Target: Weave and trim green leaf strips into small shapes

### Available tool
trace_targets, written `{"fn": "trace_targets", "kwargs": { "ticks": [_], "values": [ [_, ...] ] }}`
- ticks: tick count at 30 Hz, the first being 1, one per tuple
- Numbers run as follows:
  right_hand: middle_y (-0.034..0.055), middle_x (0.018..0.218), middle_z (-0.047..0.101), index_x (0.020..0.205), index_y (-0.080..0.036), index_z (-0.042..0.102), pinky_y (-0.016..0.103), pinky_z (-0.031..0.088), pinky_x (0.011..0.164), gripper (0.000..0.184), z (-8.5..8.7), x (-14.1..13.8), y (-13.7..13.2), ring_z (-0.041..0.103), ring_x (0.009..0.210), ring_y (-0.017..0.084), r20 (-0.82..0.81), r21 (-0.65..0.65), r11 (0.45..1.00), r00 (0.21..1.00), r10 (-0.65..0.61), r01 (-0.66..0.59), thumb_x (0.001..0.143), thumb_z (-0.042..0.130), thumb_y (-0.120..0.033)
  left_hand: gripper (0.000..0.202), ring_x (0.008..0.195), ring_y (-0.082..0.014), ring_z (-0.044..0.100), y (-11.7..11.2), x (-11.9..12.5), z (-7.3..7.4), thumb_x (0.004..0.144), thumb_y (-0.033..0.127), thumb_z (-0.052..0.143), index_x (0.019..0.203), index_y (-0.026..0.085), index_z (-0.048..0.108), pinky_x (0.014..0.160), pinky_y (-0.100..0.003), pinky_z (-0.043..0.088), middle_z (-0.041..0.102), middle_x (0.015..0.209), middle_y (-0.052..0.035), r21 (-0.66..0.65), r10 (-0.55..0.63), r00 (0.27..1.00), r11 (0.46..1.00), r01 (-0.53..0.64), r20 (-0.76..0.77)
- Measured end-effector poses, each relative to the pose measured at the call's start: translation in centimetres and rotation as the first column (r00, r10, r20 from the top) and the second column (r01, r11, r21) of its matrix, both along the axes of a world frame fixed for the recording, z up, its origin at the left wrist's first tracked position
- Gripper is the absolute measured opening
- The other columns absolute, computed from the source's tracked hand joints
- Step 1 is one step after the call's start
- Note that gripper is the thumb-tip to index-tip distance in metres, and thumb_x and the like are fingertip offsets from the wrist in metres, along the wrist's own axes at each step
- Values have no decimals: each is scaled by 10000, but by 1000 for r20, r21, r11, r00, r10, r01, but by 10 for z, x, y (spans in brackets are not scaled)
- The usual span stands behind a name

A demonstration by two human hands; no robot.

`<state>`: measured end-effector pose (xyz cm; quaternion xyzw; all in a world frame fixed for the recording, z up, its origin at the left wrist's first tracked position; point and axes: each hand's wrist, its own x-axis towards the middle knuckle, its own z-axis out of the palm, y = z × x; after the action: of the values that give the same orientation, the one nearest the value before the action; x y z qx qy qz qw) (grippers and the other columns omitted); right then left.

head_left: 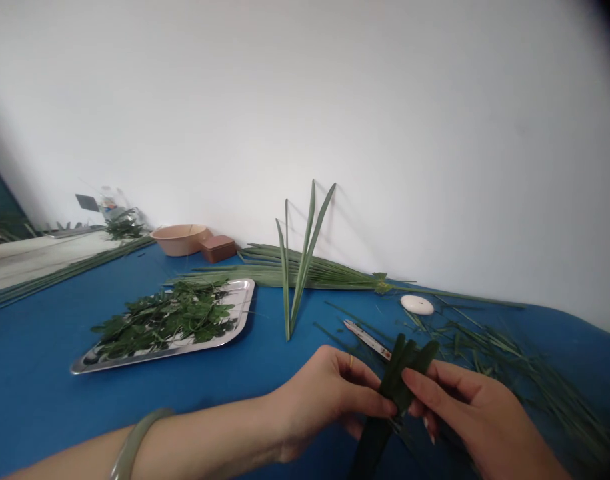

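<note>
Folded strips of dark green leaf (395,373) are held between my two hands at the lower right. My left hand (329,393), with a ring on one finger, pinches the strips from the left. From the right, my right hand (465,400) grips their upper part between thumb and fingers. Below the hands, a wide green length hangs down, partly cut off by the frame edge. Just behind the strips lies a slim metal tool with a pointed tip (367,339); its far end is hidden by the leaf, and I cannot tell its exact kind.
On the blue table (265,373), a metal tray (242,313) holds cut leaves. Two long split leaves (297,287) lean on the wall, before a palm frond (335,273). A pinkish basin (179,240), brown box (219,248), white oval object (417,305) and green scraps (515,360) lie around.
</note>
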<state>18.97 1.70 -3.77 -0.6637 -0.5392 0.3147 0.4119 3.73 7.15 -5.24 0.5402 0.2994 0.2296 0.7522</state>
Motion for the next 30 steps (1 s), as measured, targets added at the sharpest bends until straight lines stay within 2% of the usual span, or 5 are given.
{"fn": "trace_targets", "kwargs": {
  "ticks": [7, 11, 17, 22, 30],
  "values": [
    [-36, 567, 612, 622, -236, 632, 146, 407, 460, 134, 0, -2, 3, 541, 522, 109, -7, -21, 995, 995, 100, -100, 629, 570, -354, 170, 498, -57, 456, 1, 1, -5, 505, 228, 676, 610, 110, 614, 456, -162, 340, 544, 572, 12, -62, 42, 999, 997, -42, 3],
    [-18, 593, 649, 605, -233, 649, 169, 445, 512, 146, -1, -4, 1, 585, 573, 142, 21, -43, 994, 995, 102, -101, 630, 573, -356, 184, 488, -59, 449, 2, 2, -5, 475, 221, 695, 594, 110, 610, 450, -166, 334, 521, 532, 24, -58, 44, 999, 997, -44, 2],
    [13, 685, 666, 699, -224, 674, 188, 468, 590, 181, 0, 0, 4, 599, 686, 176, 45, -35, 995, 995, 91, -90, 635, 573, -359, 113, 530, -62, 448, 2, 1, -1, 536, 163, 621, 638, 116, 624, 437, -157, 310, 535, 595, 9, -79, 68, 998, 995, -68, -4],
    [-6, 545, 630, 630, -215, 673, 177, 450, 499, 190, -2, 4, 6, 571, 539, 148, 100, -33, 998, 994, 50, -47, 621, 571, -375, 139, 557, -79, 461, 1, 0, 2, 537, 133, 584, 665, 111, 633, 451, -167, 314, 556, 633, -14, -97, 73, 997, 993, -73, -9],
    [-18, 453, 570, 487, -207, 618, 165, 399, 435, 273, -1, 6, 4, 514, 453, 113, 160, -46, 999, 987, 31, -24, 657, 528, -401, 230, 575, -82, 485, 5, -1, -2, 508, 140, 634, 738, 127, 641, 490, -168, 350, 587, 676, -20, -71, 26, 1000, 997, -26, 1]
  ]
}}
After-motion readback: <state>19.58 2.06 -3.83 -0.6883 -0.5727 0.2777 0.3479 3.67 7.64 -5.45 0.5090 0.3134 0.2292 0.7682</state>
